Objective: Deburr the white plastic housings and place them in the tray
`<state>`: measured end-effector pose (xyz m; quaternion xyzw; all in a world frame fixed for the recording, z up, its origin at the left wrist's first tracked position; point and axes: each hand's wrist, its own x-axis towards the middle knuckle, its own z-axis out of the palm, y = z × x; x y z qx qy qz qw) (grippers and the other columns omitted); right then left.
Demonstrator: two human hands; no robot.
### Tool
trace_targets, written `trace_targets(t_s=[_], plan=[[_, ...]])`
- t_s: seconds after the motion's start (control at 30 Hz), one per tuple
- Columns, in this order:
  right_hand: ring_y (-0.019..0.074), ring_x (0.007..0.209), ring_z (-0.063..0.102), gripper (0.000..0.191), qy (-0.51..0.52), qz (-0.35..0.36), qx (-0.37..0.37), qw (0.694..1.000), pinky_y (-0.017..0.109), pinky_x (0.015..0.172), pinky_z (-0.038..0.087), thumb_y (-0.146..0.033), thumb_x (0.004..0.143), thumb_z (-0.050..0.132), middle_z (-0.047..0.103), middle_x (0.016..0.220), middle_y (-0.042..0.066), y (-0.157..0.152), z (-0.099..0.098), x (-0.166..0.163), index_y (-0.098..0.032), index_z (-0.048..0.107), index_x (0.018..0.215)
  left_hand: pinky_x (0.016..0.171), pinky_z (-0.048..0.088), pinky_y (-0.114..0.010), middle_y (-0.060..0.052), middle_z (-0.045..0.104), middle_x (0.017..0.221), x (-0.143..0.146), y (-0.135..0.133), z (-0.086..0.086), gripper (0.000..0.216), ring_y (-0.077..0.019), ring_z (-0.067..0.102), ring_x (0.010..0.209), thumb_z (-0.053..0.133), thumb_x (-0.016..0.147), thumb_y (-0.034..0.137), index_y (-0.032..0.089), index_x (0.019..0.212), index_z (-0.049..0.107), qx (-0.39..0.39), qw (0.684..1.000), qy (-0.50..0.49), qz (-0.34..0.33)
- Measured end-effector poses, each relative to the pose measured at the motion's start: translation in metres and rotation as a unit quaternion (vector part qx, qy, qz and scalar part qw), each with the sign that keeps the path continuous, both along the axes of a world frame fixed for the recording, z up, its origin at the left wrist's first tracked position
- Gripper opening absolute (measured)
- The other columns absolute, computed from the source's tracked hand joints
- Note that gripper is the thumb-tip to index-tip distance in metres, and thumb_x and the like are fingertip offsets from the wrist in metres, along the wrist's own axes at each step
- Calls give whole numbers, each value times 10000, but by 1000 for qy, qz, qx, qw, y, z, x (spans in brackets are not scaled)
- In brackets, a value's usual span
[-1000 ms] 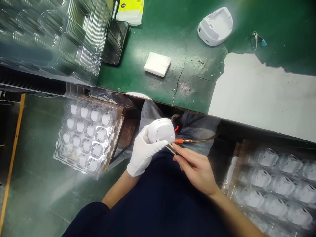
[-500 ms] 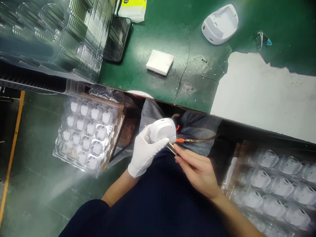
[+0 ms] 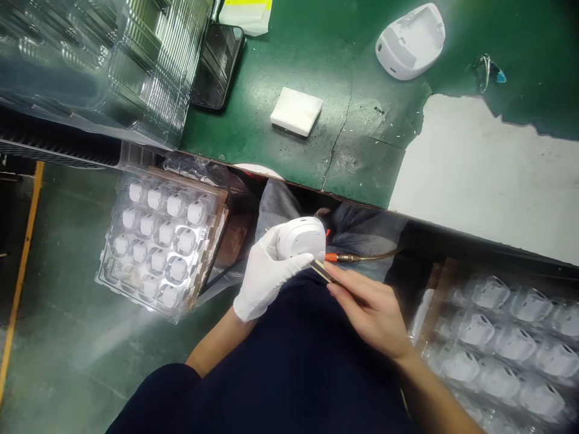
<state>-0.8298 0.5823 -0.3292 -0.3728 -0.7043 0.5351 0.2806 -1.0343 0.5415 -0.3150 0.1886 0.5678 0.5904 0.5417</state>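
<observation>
My left hand (image 3: 265, 277), in a white glove, is wrapped round a rounded white plastic housing (image 3: 302, 237) held over my lap, below the bench edge. My bare right hand (image 3: 371, 310) pinches a thin stick-like tool (image 3: 322, 270) whose tip touches the housing's lower edge. Just behind the tool lies an orange-tipped hose nozzle (image 3: 337, 257), running off to the right.
A green bench top (image 3: 280, 60) holds a white pad (image 3: 296, 111), another white housing (image 3: 409, 41), a black phone (image 3: 218, 57) and stacked clear trays (image 3: 90, 66). A clear tray of white parts (image 3: 158, 238) sits at my left; another tray of housings (image 3: 506, 337) at my right.
Both hands and the housing keep the same hold; the view has shifted slightly, with the housing and tool sitting a little further right.
</observation>
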Motion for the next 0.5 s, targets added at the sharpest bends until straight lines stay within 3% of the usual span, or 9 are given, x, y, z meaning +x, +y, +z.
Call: trace_targets(t_s=[0.1,0.23,0.37,0.5], plan=[[237,873,816,310,-13,-86,-71,994,343,754,700,-263,994,744,850,1047,72,-2,-12,-1,-259,805,1298,1139,597,-466,-99,779,1416,0,2,-3,467,-353,717,1347,951,819,293,215,1249,785,1,999,-36,24],[193,809,764,220,23,-191,-173,966,312,689,664,-364,987,754,791,1000,52,-8,-25,-22,-230,718,1158,1046,643,-468,-97,820,1310,4,5,-9,426,-349,769,1240,946,807,324,211,1182,779,-16,996,-82,36],[159,783,721,312,57,-212,-245,944,289,681,641,-404,947,802,753,1043,43,-3,-28,-43,-233,650,1159,1053,637,-463,-84,816,1300,11,5,-16,650,-332,763,1236,1013,643,264,223,1239,756,-10,989,-146,32],[203,956,766,377,69,-186,-228,953,318,804,668,-382,877,885,782,1136,61,17,-23,-37,-235,693,1166,1101,600,-466,-105,815,1295,7,0,-20,520,-356,744,1265,996,705,289,182,1169,788,-22,993,-112,2]])
